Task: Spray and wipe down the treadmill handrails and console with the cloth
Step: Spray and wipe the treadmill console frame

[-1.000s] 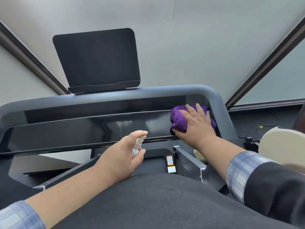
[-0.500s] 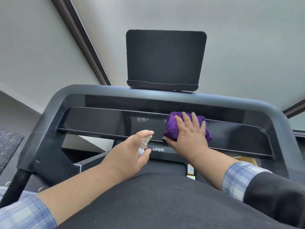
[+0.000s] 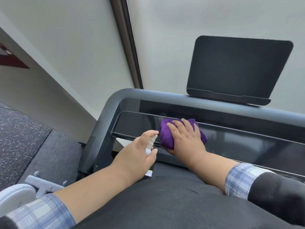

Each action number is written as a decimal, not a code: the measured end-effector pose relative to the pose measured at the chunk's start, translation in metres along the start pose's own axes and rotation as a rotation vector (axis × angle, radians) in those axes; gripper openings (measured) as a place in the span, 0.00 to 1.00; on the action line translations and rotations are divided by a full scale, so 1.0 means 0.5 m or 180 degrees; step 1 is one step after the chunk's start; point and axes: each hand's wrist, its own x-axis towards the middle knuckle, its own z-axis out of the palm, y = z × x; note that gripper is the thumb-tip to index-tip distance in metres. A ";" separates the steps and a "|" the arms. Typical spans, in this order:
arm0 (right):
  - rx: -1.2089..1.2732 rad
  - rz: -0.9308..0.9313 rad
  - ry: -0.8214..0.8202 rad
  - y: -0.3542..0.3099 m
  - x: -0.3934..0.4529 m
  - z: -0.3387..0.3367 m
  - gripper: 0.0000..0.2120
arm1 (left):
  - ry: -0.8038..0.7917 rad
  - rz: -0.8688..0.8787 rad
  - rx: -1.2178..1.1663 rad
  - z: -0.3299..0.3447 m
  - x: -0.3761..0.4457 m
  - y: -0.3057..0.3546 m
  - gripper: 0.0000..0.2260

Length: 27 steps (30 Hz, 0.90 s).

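My right hand [image 3: 186, 139] presses a bunched purple cloth [image 3: 165, 136] flat against the glossy black console panel [image 3: 247, 142] of the treadmill, toward the panel's left part. Just left of it, my left hand [image 3: 135, 156] grips a small white spray bottle [image 3: 151, 142], index finger over its nozzle. The grey handrail [image 3: 115, 98] curves around the console's top left corner. A black tablet holder [image 3: 237, 68] stands on the top rail at the right.
A speckled dark rubber floor [image 3: 24, 138] lies to the left. A grey metal bracket and a white rounded object [image 3: 14, 197] sit at the lower left. Light blinds with a dark window frame post [image 3: 127, 43] fill the background.
My right hand has slid the purple cloth leftward along the console panel, from its right end toward the left. The view has turned left. The left hand keeps holding the bottle.
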 end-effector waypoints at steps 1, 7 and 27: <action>0.0022 -0.0151 0.0001 -0.012 0.002 -0.001 0.42 | 0.0030 -0.0052 -0.0008 -0.006 0.006 -0.013 0.24; 0.0414 -0.0975 0.0925 -0.039 -0.043 -0.015 0.36 | 0.0107 -0.0279 0.0107 -0.045 0.090 -0.071 0.22; 0.0976 -0.0169 0.1254 0.077 -0.190 -0.062 0.35 | -0.0404 0.0311 0.0487 0.058 0.208 0.025 0.20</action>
